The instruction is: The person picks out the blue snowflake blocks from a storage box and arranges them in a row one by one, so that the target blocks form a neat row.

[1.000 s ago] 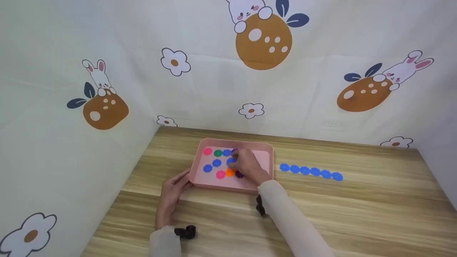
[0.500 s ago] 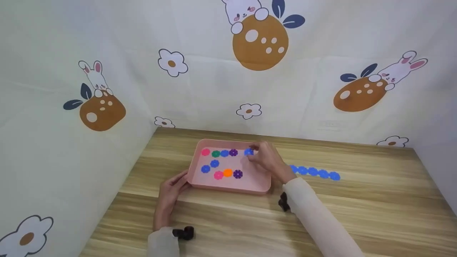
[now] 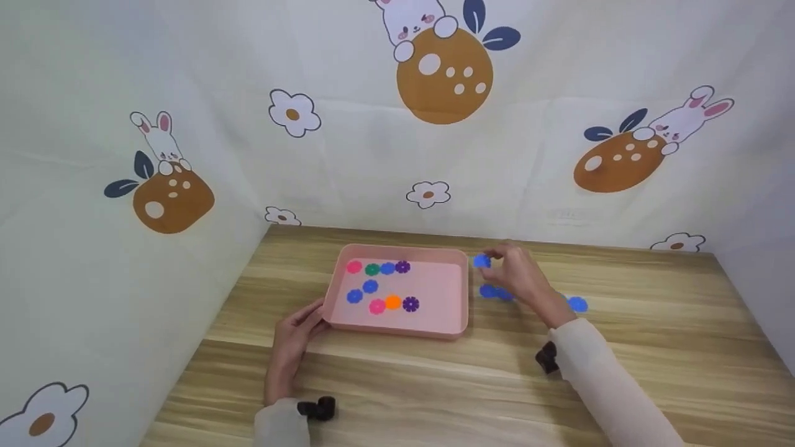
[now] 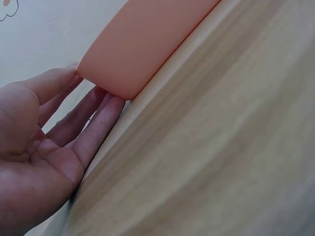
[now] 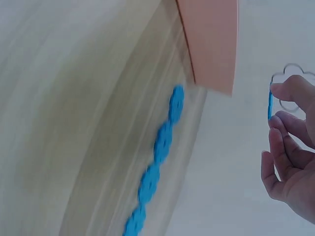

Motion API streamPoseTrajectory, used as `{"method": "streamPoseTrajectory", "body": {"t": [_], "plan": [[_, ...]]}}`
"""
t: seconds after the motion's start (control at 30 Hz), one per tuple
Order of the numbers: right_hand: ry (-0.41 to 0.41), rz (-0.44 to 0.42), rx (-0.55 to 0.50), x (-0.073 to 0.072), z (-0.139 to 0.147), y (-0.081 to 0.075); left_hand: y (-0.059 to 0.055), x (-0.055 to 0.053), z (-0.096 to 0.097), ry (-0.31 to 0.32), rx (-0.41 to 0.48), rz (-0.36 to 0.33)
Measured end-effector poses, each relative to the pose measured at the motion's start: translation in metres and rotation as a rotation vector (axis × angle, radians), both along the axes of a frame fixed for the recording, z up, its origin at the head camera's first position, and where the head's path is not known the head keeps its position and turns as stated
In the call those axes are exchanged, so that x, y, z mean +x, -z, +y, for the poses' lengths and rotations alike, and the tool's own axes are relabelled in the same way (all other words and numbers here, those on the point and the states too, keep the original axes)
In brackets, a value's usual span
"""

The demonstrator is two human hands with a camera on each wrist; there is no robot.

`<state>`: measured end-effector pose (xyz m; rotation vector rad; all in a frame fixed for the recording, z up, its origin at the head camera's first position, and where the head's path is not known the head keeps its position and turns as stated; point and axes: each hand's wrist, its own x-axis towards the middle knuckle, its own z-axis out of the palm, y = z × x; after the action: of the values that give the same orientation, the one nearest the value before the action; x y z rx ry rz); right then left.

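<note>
My right hand pinches a blue flower-shaped plastic disc between thumb and fingertips, just past the right side of the pink tray. In the right wrist view that disc is seen edge-on. Beneath the hand runs a row of linked blue discs on the table, its middle hidden by the hand in the head view. My left hand holds the tray's near left corner; the left wrist view has the thumb at the rim and fingers at the bottom edge.
Inside the tray lie several loose discs: pink, orange, green, purple and blue. A wooden table bears everything. Behind and left hangs a printed cloth.
My right hand has picked a blue disc out of the tray and carried it right, over the tray's right rim toward the row. My left hand stays at the tray corner.
</note>
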<state>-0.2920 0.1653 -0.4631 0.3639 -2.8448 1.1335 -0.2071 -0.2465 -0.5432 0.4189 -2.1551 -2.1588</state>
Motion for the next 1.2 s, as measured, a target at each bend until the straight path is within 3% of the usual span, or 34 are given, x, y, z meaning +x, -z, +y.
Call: {"method": "streamPoseTrajectory", "body": {"t": [0.27, 0.63, 0.93, 1.2], "plan": [[0.027, 0.039, 0.063, 0.011, 0.051, 0.003, 0.000, 0.003, -0.003, -0.003, -0.017, -0.025], [0.091, 0.089, 0.097, 0.029, 0.114, 0.019, -0.001, 0.004, -0.001, 0.001, 0.004, 0.019], [0.181, -0.020, 0.167, 0.041, 0.157, 0.027, -0.003, 0.002, 0.002, 0.004, -0.007, 0.014], [0.178, -0.111, 0.196, 0.048, 0.182, 0.035, -0.003, 0.004, 0.000, 0.015, -0.017, -0.012]]}}
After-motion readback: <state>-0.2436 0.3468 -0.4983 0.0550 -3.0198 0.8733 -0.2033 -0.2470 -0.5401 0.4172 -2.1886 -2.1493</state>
